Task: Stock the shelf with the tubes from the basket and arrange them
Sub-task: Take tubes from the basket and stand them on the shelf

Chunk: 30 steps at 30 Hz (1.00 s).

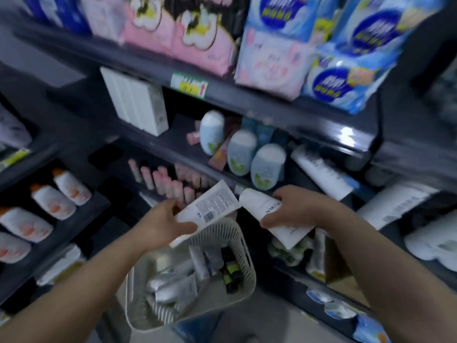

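Note:
My left hand (162, 225) grips a white tube (210, 206) with a barcode label, held slanted above the basket. My right hand (295, 206) grips a second white tube (269, 211) with dark lettering, its cap end pointing up-left toward the first tube. Both tubes hover in front of the dark shelf (173, 144). Below them stands a white slotted basket (243, 256) holding several more white tubes (173, 285) and some dark items. A white tube (321, 169) lies on the shelf to the right.
Three pale blue bottles (241, 154) and white boxes (138, 102) stand on the middle shelf. Pink tubes (168, 181) line the shelf below. White bottles with orange caps (52, 199) fill the left unit. Pink and blue packs (272, 58) sit on top.

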{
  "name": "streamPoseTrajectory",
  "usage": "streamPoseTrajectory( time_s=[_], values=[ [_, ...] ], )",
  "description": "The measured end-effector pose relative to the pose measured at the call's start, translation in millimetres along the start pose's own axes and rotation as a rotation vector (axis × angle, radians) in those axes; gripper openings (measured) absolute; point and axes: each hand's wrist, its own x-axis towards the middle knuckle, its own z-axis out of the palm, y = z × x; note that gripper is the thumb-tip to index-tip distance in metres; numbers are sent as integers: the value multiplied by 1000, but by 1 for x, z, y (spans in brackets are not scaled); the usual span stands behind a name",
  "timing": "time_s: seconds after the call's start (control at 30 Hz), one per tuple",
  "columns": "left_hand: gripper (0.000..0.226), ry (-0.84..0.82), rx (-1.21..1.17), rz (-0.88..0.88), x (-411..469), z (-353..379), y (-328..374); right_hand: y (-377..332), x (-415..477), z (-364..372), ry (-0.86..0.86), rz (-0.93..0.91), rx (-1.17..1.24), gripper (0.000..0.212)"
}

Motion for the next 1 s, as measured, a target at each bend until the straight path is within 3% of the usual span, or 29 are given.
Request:
streamPoseTrajectory(
  time_s=[0.13,0.23,0.33,0.43,0.53,0.67,0.77,1.0],
  values=[
    [61,48,70,152,-21,-6,68,9,-61,-41,149,28,-43,52],
    [46,50,147,261,-37,-6,116,25,-106,-70,238,8,-93,50],
    [48,11,37,318,-50,-1,160,46,-149,-95,335,4,-132,50],
    [28,57,-85,429,-64,12,203,72,-188,-118,433,32,-165,58],
    [41,88,-193,523,-79,34,248,98,-229,-139,455,74,-179,63],
    [14,48,-288,615,-100,71,308,143,-277,-161,470,98,-176,50],
    [17,20,-285,710,-119,99,350,183,-312,-179,541,115,-112,42],
    [19,-40,-376,846,-150,165,442,267,-378,-210,777,165,-43,46]
  ],
)
